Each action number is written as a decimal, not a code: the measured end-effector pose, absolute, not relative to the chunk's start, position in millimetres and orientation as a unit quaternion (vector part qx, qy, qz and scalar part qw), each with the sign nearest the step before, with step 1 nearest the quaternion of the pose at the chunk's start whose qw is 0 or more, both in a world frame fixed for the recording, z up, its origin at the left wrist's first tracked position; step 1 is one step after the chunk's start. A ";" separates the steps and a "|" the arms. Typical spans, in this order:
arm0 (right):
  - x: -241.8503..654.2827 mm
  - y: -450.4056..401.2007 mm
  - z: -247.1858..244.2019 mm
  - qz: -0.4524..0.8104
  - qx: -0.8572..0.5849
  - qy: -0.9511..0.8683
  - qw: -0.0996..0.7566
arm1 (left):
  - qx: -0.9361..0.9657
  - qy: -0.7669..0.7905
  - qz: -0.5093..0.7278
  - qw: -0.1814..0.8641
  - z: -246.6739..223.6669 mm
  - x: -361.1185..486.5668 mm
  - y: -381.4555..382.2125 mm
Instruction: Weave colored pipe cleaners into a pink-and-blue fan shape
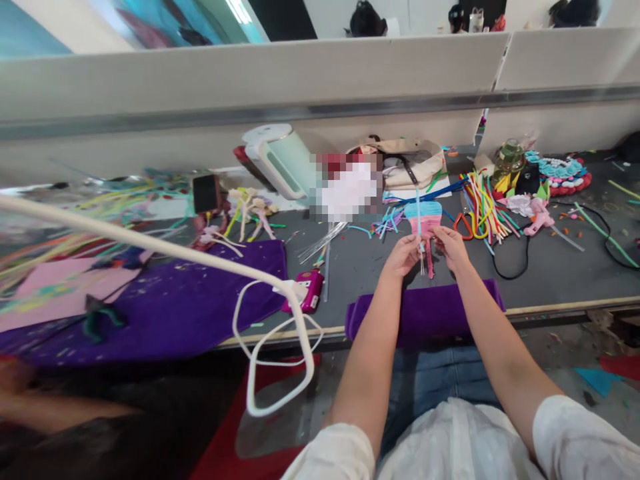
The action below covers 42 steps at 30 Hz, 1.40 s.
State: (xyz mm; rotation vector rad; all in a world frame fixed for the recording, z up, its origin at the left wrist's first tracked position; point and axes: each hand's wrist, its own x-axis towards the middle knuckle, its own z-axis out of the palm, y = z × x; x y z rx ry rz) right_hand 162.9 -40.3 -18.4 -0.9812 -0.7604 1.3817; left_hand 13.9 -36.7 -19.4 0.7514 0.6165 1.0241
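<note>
Both my hands hold a small blue-and-pink piece (pixel 423 211) made of fuzzy pipe cleaners laid side by side, raised over the grey table. My left hand (pixel 403 255) pinches its lower left part, by a light blue pipe cleaner (pixel 419 207) that runs upright across it. Thin pale ends stick out below the fingers. On the other side, my right hand (pixel 450 245) grips the lower right edge, with a pink strand (pixel 431 261) hanging between the hands. Just under my wrists lies a rolled purple cloth (pixel 430 310).
Bundled colourful pipe cleaners (pixel 483 203) lie to the right, near a glass jar (pixel 510 160). A beige bag (pixel 420 163) and a desk lamp (pixel 277 160) stand behind. Green-handled pliers (pixel 100 317) rest on purple cloth (pixel 200 300) at left. A white bent tube (pixel 165 243) crosses the foreground.
</note>
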 end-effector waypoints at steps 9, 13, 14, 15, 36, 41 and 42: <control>161.1 -45.7 -10.5 0.624 -0.357 -0.341 0.606 | 0.407 0.301 0.400 0.764 -17.7 16.7 -42.9; 161.6 -44.4 -12.5 0.597 -0.384 -0.344 0.615 | 0.413 0.296 0.394 0.766 -20.2 16.0 -41.7; 161.7 -43.9 -13.3 0.585 -0.393 -0.344 0.620 | 0.415 0.296 0.389 0.767 -21.0 15.6 -41.4; 161.9 -43.3 -14.0 0.573 -0.401 -0.344 0.627 | 0.419 0.294 0.384 0.769 -21.6 15.2 -41.2; 159.9 -44.5 -11.2 0.509 -0.411 -0.394 0.645 | 0.433 0.329 0.414 0.730 -18.5 19.5 -40.6; 159.6 -44.6 -11.0 0.491 -0.435 -0.395 0.643 | 0.428 0.351 0.408 0.726 -17.2 22.5 -40.8; 159.5 -44.6 -11.1 0.493 -0.438 -0.394 0.641 | 0.427 0.352 0.408 0.727 -17.1 22.6 -40.9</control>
